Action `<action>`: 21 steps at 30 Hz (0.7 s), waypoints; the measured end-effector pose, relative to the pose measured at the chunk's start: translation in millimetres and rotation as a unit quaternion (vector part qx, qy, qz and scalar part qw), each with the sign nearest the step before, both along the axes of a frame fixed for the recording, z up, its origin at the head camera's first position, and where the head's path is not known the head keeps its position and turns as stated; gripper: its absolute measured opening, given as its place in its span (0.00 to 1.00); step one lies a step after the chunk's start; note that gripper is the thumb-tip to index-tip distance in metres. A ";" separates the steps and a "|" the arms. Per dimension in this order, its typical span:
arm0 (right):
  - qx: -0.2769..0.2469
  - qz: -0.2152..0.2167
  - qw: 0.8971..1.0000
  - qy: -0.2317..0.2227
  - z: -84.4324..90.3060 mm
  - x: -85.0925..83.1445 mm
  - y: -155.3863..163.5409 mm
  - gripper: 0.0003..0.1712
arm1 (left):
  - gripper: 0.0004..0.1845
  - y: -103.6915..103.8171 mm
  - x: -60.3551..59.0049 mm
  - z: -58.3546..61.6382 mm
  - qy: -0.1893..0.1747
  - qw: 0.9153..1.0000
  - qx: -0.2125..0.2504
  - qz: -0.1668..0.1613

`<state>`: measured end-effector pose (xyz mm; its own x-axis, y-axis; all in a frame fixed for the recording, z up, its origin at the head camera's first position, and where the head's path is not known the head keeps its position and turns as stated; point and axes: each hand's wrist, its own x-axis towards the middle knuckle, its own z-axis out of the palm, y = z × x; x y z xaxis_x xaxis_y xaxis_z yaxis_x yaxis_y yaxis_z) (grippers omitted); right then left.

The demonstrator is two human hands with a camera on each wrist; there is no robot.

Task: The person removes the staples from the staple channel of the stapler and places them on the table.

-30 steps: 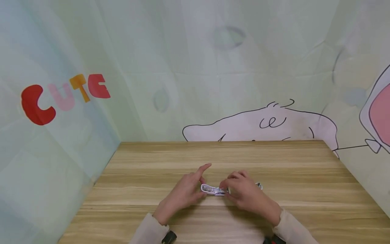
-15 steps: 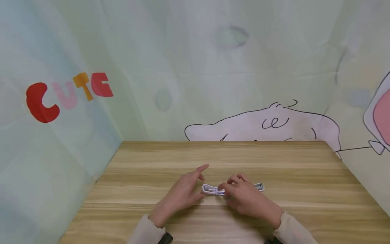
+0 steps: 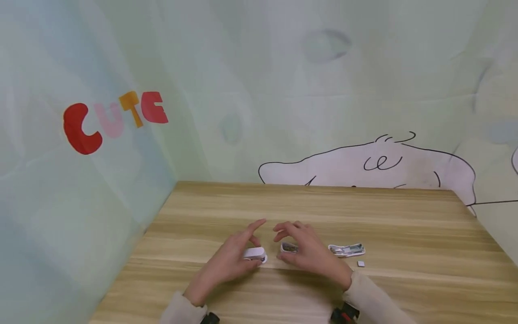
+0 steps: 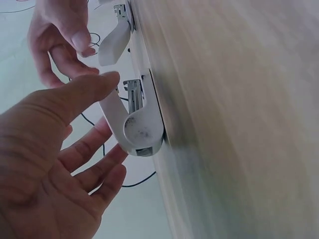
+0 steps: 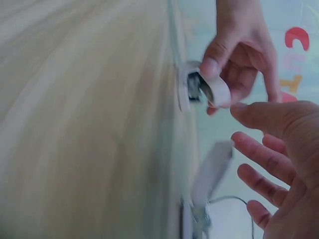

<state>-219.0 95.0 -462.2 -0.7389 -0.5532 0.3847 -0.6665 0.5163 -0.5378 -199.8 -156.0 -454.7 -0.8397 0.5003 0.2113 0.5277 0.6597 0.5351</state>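
A white stapler sits on the table at my left hand. In the left wrist view the left thumb presses this stapler's top arm, fingers on the far side, its metal magazine showing in the gap. My right hand hovers over a second stapler, fingers loosely spread and partly hiding it. The right wrist view shows this second stapler blurred, top arm lifted, below the right fingertips. A third stapler lies with its metal inside showing, to the right of the right hand.
A small grey-white piece lies just in front of the third stapler. The wooden table meets a printed cloth wall along its back and left edges.
My right hand has lifted off the second stapler, its fingers spreading. The left hand has drawn leftward, uncovering its stapler. The third stapler and small piece have come into sight; the view has turned left.
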 end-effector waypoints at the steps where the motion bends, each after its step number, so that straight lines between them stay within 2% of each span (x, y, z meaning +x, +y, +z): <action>1: -0.002 0.001 1.000 -0.004 -1.6 -0.8 -4.0 0.34 | 0.54 0.2 0.0 -0.3 0.000 1.000 0.003 -0.002; 5: -0.008 0.005 1.000 -0.009 -9.2 -4.2 -18.6 0.34 | 0.52 0.4 -0.5 -1.2 -0.013 1.000 0.023 -0.012; 10: 0.010 -0.010 1.000 -0.002 -17.5 -6.3 -32.9 0.35 | 0.52 0.1 -0.8 -1.1 -0.024 0.999 0.035 -0.012; 16: 0.016 -0.035 0.999 -0.003 -22.7 -6.4 -41.7 0.34 | 0.52 -1.8 -0.5 -0.4 -0.031 0.999 0.031 0.001; 21: 0.007 -0.030 0.999 -0.008 -22.8 -7.2 -44.8 0.33 | 0.53 -8.3 0.4 2.0 -0.034 0.999 0.030 0.027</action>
<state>-226.2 50.3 -485.0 -0.7770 -0.5133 0.3644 -0.6253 0.5625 -0.5409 -199.4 -164.2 -452.7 -0.8788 0.4414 0.1816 0.4532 0.6522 0.6077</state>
